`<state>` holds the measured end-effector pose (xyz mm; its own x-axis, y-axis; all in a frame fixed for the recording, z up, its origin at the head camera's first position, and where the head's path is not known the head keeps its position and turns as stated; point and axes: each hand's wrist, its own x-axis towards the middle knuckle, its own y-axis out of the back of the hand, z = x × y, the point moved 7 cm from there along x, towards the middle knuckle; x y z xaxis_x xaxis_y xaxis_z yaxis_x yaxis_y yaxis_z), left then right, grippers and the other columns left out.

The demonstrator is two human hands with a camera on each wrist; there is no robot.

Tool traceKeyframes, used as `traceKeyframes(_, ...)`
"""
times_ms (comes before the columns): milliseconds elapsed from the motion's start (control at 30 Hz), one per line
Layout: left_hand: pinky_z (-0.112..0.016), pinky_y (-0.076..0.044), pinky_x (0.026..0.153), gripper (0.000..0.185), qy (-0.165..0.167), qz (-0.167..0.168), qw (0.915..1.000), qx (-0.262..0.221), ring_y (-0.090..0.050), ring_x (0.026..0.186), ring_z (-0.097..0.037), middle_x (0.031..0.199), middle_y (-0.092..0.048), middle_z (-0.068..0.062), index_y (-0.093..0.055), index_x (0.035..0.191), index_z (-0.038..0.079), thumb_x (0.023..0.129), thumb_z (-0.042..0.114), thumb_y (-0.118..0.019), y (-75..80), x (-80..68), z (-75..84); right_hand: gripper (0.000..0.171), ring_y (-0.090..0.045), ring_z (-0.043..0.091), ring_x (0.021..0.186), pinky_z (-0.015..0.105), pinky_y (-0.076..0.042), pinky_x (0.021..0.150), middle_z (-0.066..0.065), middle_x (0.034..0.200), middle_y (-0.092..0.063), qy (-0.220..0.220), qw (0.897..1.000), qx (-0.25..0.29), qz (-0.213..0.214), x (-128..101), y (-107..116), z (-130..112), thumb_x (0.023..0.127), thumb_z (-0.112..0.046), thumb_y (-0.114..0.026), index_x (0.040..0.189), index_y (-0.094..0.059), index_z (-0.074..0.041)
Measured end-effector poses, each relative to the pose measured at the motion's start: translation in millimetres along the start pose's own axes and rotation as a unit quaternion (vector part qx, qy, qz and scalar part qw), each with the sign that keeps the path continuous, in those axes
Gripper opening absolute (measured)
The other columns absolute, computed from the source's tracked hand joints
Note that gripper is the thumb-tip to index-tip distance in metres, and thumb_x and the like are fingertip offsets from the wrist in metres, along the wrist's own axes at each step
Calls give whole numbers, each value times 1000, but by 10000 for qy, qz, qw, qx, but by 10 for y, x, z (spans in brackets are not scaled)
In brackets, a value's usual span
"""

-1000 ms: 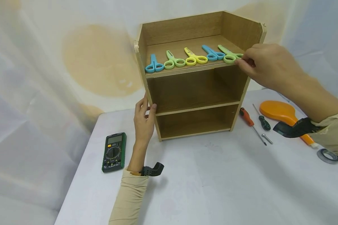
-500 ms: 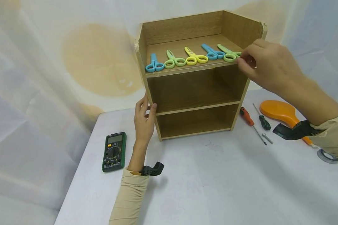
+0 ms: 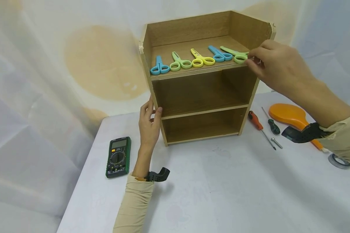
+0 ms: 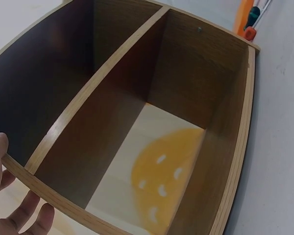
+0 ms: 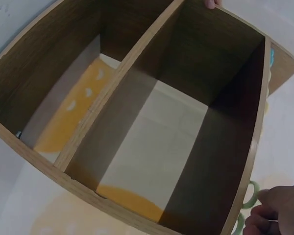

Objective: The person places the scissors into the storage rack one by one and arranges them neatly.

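A small wooden shelf (image 3: 189, 32) stands upright on the table. My left hand (image 3: 148, 129) grips its left side panel, with the thumb on the front edge and the fingers behind it, as the left wrist view also shows. At the right end of the top tier, my right hand (image 3: 280, 66) pinches a handle loop of light green scissors (image 3: 231, 50), partly hidden by the fingers. In a row to their left lie blue scissors (image 3: 215, 51), yellow scissors (image 3: 199, 57), another green pair of scissors (image 3: 176, 57) and another blue pair of scissors (image 3: 159, 64), handles toward the front.
Left of the shelf lies a green-cased multimeter (image 3: 118, 157). On the right are an orange-handled screwdriver (image 3: 256, 121), a dark green screwdriver (image 3: 273, 127), a bolt (image 3: 276, 143), an orange paddle-shaped thing (image 3: 287, 114) and a roll of grey tape (image 3: 339, 166).
The blades of the green scissors at the right end have swung and shifted slightly left. My right hand has risen a little with them; my left hand has stayed put.
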<state>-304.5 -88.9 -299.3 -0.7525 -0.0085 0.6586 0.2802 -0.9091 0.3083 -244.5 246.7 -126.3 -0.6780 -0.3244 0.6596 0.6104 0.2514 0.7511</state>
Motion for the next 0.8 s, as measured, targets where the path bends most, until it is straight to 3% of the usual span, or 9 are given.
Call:
traceKeyframes(200, -40, -55, 79, 57, -7, 53, 10000, 12, -55, 109, -20, 143, -44, -6, -33, 157, 25, 105, 39, -51, 42, 8, -19, 19, -58, 36, 76, 49, -53, 68, 20, 92, -60, 351, 9991, 136, 171, 60, -7, -88, 98, -5, -63, 108, -69, 9)
traceKeyframes(700, -37, -54, 78, 57, 34, 67, 10000, -37, -56, 110, -19, 143, -45, -5, -36, 156, 21, 105, 37, -54, 21, -24, -87, 20, -57, 35, 68, 45, -48, 61, 19, 85, -60, 107, 9998, -153, -61, 216, -231, 27, 99, -8, -63, 108, -70, 8)
traceKeyframes(800, -36, -54, 78, 57, 60, 39, 10000, -42, -56, 110, -19, 143, -45, -6, -35, 157, 23, 105, 38, -54, 9, -25, -94, 19, -56, 34, 67, 45, -47, 60, 19, 83, -61, 255, 9996, -72, 116, 186, -218, -5, 98, -8, -63, 107, -70, 8)
